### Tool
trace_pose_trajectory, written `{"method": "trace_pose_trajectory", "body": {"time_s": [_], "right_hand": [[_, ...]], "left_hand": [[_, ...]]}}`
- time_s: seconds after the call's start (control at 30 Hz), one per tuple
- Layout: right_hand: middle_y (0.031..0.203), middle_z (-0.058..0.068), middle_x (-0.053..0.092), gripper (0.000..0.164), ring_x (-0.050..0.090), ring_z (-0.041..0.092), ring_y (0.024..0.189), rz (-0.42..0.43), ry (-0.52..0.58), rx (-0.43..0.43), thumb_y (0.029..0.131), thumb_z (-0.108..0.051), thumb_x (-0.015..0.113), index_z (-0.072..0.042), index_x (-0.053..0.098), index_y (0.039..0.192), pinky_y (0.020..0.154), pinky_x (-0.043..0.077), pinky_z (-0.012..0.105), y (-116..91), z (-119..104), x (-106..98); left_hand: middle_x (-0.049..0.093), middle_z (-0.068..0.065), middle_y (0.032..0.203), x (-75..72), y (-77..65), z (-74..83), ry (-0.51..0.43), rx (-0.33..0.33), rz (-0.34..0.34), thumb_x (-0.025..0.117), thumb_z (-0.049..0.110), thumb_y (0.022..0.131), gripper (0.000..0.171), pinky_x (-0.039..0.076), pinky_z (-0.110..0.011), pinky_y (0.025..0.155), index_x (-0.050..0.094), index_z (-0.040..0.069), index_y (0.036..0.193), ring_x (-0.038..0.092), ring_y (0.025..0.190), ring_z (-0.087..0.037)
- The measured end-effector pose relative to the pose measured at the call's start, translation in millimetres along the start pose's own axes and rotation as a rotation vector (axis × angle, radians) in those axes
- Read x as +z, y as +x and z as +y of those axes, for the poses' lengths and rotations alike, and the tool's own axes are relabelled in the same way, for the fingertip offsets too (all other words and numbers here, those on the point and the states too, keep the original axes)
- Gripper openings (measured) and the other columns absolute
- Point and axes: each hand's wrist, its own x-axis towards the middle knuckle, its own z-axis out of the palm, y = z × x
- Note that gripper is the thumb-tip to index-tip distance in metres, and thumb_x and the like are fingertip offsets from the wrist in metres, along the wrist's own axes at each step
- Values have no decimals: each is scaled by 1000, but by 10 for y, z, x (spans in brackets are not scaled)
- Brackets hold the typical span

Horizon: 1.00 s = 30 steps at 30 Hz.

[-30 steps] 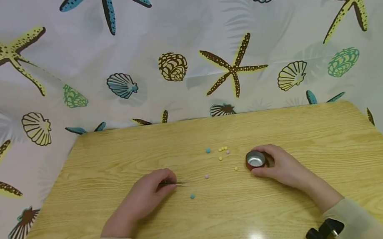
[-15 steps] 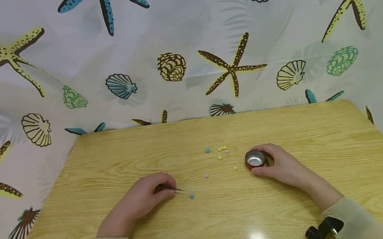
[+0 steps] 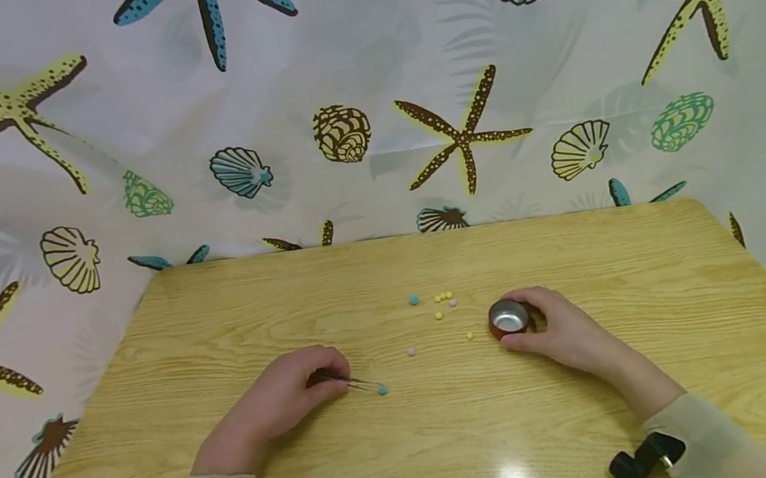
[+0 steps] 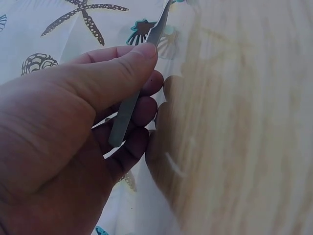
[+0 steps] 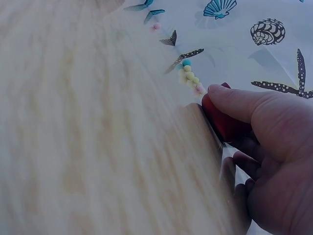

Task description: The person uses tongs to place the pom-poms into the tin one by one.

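My left hand (image 3: 301,384) pinches a pair of metal tweezers (image 3: 355,382) between thumb and fingers; in the left wrist view the tweezers (image 4: 124,117) lie across the curled fingers. Their tips are at a small blue bead (image 3: 382,390) on the table. Whether they squeeze it I cannot tell. My right hand (image 3: 558,332) holds a small round cup (image 3: 508,318), red outside and silvery inside, standing on the table with its mouth up. The right wrist view shows the thumb along the red side of the cup (image 5: 227,117); other fingers are partly hidden behind it.
On the wooden table (image 3: 421,469), between the hands and farther back, lie another blue bead (image 3: 413,300), several yellow beads, a pink bead (image 3: 411,351) and a second pink bead (image 3: 452,303). A cloth printed with shells and starfish (image 3: 350,41) hangs behind the table.
The tweezers' tips have swung toward the person, from beyond the near blue bead down to it. My left hand has shifted slightly left. My right hand keeps its hold on the cup.
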Motion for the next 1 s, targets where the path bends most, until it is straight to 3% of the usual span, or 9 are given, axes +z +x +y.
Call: {"method": "trace_pose_trajectory", "body": {"time_s": [0.5,0.73,1.0], "right_hand": [[148,19,62,62,55,41,142,7,5,-4,99,-29,88,-7,62,151,119,40,62,-9,-15,12],[148,18,62,64,54,41,142,12,-2,3,99,-31,88,-7,62,152,119,39,62,-13,-24,2],[148,17,62,64,54,39,143,8,1,12,99,-31,88,-8,62,152,120,38,62,-15,-24,-6]], "left_hand": [[71,12,106,22,21,-14,40,-30,37,77,15,106,10,56,-43,89,76,24,109,65,95,-10],[71,9,109,27,80,32,89,-41,124,74,17,109,8,56,-44,88,74,23,113,64,94,-12],[70,5,109,82,224,218,153,-49,236,72,17,110,6,54,-42,83,74,20,115,62,91,-13]]}}
